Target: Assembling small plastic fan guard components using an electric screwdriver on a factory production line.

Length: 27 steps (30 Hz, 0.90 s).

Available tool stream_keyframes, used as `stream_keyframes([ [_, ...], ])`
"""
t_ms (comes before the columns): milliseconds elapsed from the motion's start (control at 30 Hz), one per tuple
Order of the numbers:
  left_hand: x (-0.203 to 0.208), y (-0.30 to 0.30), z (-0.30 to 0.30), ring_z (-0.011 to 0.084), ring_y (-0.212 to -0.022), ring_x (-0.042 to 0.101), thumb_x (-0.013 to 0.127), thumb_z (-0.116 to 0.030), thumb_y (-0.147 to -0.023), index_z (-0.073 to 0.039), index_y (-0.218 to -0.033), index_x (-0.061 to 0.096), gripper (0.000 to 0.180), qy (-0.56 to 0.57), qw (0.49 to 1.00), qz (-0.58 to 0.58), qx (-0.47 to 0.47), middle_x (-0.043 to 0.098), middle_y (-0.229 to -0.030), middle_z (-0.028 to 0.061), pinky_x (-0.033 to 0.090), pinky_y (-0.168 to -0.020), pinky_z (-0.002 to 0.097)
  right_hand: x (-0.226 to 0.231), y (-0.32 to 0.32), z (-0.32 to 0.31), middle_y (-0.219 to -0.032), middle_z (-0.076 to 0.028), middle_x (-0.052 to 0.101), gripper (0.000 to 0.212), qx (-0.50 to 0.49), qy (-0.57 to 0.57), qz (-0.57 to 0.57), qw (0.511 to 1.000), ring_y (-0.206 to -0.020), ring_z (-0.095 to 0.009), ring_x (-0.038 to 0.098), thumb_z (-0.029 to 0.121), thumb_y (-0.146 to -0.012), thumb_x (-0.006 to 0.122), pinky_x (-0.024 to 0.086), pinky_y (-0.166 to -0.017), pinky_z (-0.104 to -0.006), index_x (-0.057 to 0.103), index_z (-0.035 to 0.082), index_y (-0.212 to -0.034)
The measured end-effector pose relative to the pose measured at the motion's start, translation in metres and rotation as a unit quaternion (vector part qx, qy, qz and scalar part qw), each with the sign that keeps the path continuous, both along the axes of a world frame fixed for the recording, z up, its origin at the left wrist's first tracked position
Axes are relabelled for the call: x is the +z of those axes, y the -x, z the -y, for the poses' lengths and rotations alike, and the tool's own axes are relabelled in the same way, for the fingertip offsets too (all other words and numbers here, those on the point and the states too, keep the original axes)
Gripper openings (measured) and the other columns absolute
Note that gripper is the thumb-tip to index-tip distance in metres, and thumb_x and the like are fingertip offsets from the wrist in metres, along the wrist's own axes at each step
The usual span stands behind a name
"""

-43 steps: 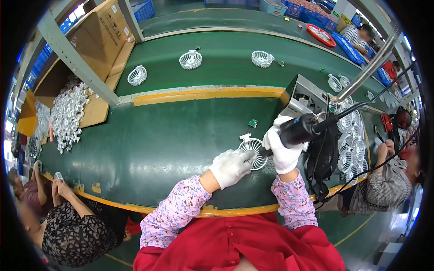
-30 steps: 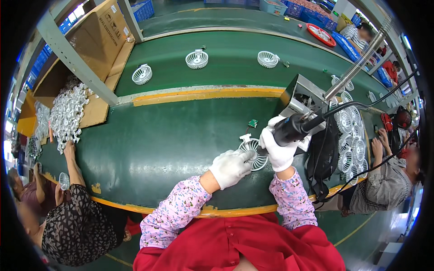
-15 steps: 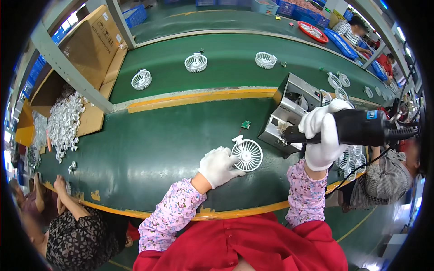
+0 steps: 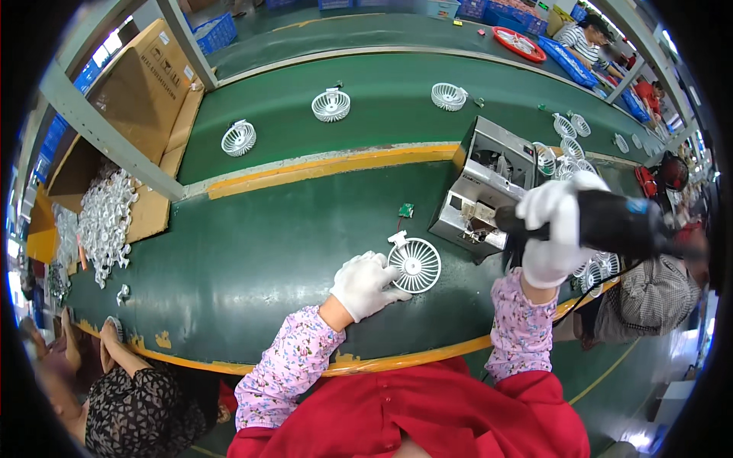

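Observation:
A white round fan cage (image 4: 414,266) lies flat on the green bench, its short neck pointing away from me. A thin wire runs from the neck to a small green circuit board (image 4: 406,211). My gloved left hand (image 4: 367,285) rests at the cage's left edge, fingers closed on its rim. My gloved right hand (image 4: 556,227) is wrapped round a black electric screwdriver (image 4: 617,223), held level and blurred by motion. The screwdriver's front end is beside a metal screw feeder (image 4: 473,217); its tip cannot be made out clearly.
More fan cages (image 4: 330,105) lie on the conveyor belt (image 4: 389,107) beyond the bench. A heap of white plastic parts (image 4: 107,214) spills from a cardboard box (image 4: 153,84) at the left. Further cages (image 4: 598,273) are stacked at my right. Co-workers sit on both sides.
My right hand has drawn the screwdriver slightly right, back from the screw feeder's front. The left hand stays on the fan cage. The whole view has shifted a little.

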<state>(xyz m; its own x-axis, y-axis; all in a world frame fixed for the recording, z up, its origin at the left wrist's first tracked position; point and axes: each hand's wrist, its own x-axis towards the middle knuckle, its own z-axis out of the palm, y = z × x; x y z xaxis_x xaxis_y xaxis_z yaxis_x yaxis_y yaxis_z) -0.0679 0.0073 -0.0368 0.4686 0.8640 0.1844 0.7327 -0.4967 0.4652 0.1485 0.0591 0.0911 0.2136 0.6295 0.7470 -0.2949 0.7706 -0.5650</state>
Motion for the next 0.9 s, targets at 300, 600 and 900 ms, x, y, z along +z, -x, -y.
stream_keyframes([
  [300,-0.002,0.000,0.001,0.0247,-0.075,0.056,0.070,-0.041,-0.067,-0.013,-0.075,0.064,0.029,0.010,1.000,0.019,0.005,0.055,-0.072,0.0063,0.046,-0.068,0.0375,-0.039,0.018,0.002,-0.076,-0.002,0.056,0.033,-0.044,0.182,0.089,0.978,-0.059,-0.008,0.055,-0.011,-0.073,0.065,0.045,-0.055,-0.0219,0.051,0.002,-0.100],
  [600,0.002,-0.002,0.000,0.0239,-0.079,0.056,0.070,-0.041,-0.067,-0.016,-0.082,0.066,0.029,0.031,1.000,-0.003,-0.002,0.056,-0.076,0.0050,0.046,-0.070,0.0373,-0.081,0.050,0.013,-0.080,-0.001,0.055,0.030,0.062,0.274,0.056,0.958,-0.071,-0.008,0.055,-0.009,-0.072,0.067,0.048,-0.061,-0.0221,0.053,0.002,-0.097],
  [900,0.002,-0.001,-0.001,0.0248,-0.079,0.056,0.070,-0.041,-0.067,-0.016,-0.083,0.067,0.030,0.027,1.000,0.000,-0.005,0.056,-0.077,0.0050,0.046,-0.070,0.0382,-0.084,0.051,0.008,-0.081,-0.005,0.058,0.030,0.166,0.305,0.103,0.932,-0.068,-0.012,0.061,-0.007,-0.070,0.069,0.052,-0.063,-0.0268,0.053,0.000,-0.094],
])
